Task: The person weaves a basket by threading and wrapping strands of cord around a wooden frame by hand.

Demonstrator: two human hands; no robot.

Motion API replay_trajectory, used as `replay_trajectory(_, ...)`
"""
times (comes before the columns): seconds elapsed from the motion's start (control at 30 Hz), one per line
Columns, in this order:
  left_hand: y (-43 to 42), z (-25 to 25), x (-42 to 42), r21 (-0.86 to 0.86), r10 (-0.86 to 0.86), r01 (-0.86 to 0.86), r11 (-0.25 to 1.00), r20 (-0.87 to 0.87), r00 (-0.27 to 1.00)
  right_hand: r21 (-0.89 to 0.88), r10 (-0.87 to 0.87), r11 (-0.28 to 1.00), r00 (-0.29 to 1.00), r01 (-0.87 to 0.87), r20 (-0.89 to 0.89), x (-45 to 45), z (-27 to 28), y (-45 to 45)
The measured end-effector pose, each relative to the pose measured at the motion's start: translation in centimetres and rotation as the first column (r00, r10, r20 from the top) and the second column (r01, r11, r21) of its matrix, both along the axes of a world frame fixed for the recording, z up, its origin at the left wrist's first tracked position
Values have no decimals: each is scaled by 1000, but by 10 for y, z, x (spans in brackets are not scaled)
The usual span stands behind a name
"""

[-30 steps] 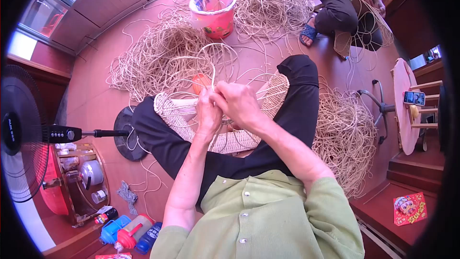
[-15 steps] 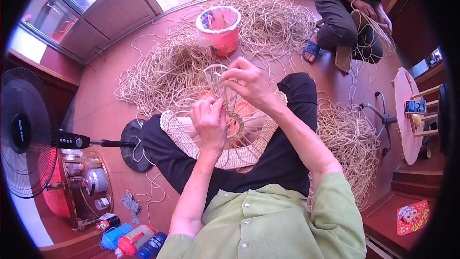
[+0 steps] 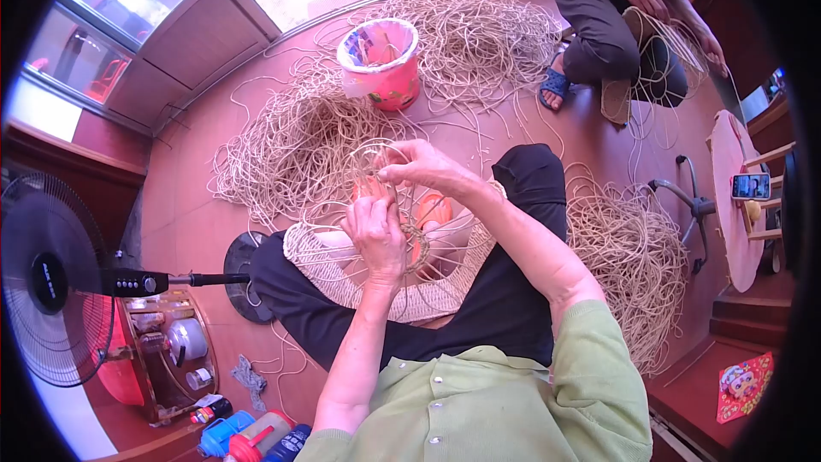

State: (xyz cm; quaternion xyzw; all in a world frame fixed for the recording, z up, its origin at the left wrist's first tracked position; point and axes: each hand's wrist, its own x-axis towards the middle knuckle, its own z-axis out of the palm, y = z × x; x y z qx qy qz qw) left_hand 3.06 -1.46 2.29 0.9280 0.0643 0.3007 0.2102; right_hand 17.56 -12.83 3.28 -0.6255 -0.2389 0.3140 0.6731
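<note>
A woven cord piece (image 3: 419, 301) rests across my lap, its wide braided band curving between my knees. Thin cords run from the band to a small woven ring (image 3: 417, 248) in the middle. My left hand (image 3: 374, 235) is closed on cord beside that small ring, its fingertips pressed together. Just above and to the right, my right hand (image 3: 425, 169) pinches a strand of cord, and a loop of cord (image 3: 369, 152) arches up by its fingertips. The exact crossing of strands between the fingers is too fine to tell. Orange footwear (image 3: 434, 205) shows beneath the cords.
Loose cord heaps (image 3: 299, 141) lie on the floor ahead, with another pile (image 3: 629, 269) at my right. A pink bucket (image 3: 393, 77) stands ahead. A standing fan (image 3: 51, 278) is at left. Another person (image 3: 611, 34) sits front right, handling cord. A phone (image 3: 751, 186) rests on a stool.
My right hand has come down and slightly left, closer to my left hand, with the cord loop lower. The other person's hand has moved outward to the right, drawing cord.
</note>
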Motion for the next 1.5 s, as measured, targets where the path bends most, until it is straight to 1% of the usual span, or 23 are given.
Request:
replay_trajectory(0.1,-2,-2,-5,-21,-5,4,1000,-8,1000,-54,18,998,998,-21,-56,1,-14,-15)
replay_trajectory(0.13,-2,-3,-7,-16,-19,19,1000,-3,1000,-36,28,999,997,-30,-73,0,-16,-20)
replay_trajectory(0.23,-1,-2,-12,12,-63,63,998,-2,998,-4,79,997,997,-79,-11,-12,-12,-27)
replay_trajectory(0.33,-1,-7,-13,58,-85,86,995,-6,996,-347,18,935,966,75,259,-21,-3,-28)
replay_trajectory(0.37,-2,-10,-14,92,-78,79,993,-11,997,-366,-58,907,924,207,379,-27,0,-26)
replay_trajectory(0.43,-6,-14,-16,162,-63,64,985,-13,998,-347,-178,817,773,461,609,-42,6,-21)
replay_trajectory(0.47,-4,-22,-17,177,-61,66,982,-36,997,-338,-207,791,743,510,636,-48,9,-23)
replay_trajectory(0.57,-6,-27,-23,188,-64,70,980,-37,997,-119,-294,736,473,666,830,-65,0,-34)
replay_trajectory(0.6,-6,-29,-28,230,-70,81,970,-53,996,-125,-283,679,415,724,865,-71,-3,-41)
replay_trajectory(0.7,1,-23,-34,190,-131,142,971,-70,989,-107,-206,484,232,869,951,-83,-6,-71)
replay_trajectory(0.73,1,-21,-34,173,-134,147,974,-80,988,-91,-319,508,285,856,904,-82,-4,-78)
replay_trajectory(0.83,-4,-26,-29,203,-93,112,973,-103,990,107,-276,670,113,735,955,-84,25,-66)
replay_trajectory(0.87,-4,-29,-26,214,-102,114,970,-67,993,113,-239,680,73,724,968,-83,27,-52)
replay_trajectory(0.97,-2,-32,-23,219,-146,153,964,-49,988,-235,42,640,272,731,961,-68,8,-12)
replay_trajectory(1.07,3,-28,-24,209,-159,170,963,-66,985,-85,-104,702,220,707,970,-64,-2,-15)
replay_trajectory(1.1,6,-28,-25,194,-161,173,966,-74,984,-85,-262,746,409,660,874,-73,-3,-24)
replay_trajectory(1.13,6,-22,-29,187,-155,165,968,-66,986,-76,-382,789,584,610,717,-93,-5,-39)
replay_trajectory(1.17,5,-16,-30,84,-151,155,984,-53,987,-59,-456,828,729,558,511,-108,-7,-46)
replay_trajectory(1.23,2,-2,-33,-128,-152,146,981,-38,988,-26,-474,858,809,514,348,-127,-21,-48)
replay_trajectory(1.27,-3,5,-26,116,-157,133,984,234,959,-7,-478,868,839,497,261,-135,-26,-50)
replay_trajectory(1.37,-13,41,-17,319,-214,145,937,193,958,47,-482,867,809,496,337,-153,-10,-48)
replay_trajectory(1.4,-5,37,-6,318,-276,241,917,68,959,1,-446,880,828,474,339,-154,-8,-52)
replay_trajectory(1.5,21,36,15,320,-416,432,843,-121,901,93,-475,879,834,469,280,-147,-13,-59)
